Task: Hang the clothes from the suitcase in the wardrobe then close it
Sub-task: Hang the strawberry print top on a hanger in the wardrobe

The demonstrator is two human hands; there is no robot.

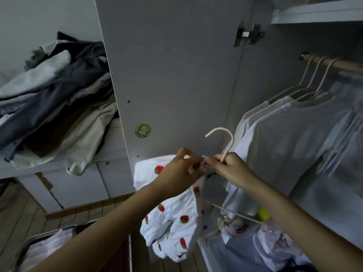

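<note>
At frame centre, a limp, light shirt (176, 218) was pinched by the left hand (180, 171); the stiff hanger (225, 142) was gripped at its neck by the right hand (229, 165).

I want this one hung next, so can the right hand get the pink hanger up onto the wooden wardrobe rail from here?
Probably yes. The right hand grips the pink hanger by its neck, hook free, and the wooden rail lies open up and right, though three hangers already crowd its near end.
</note>
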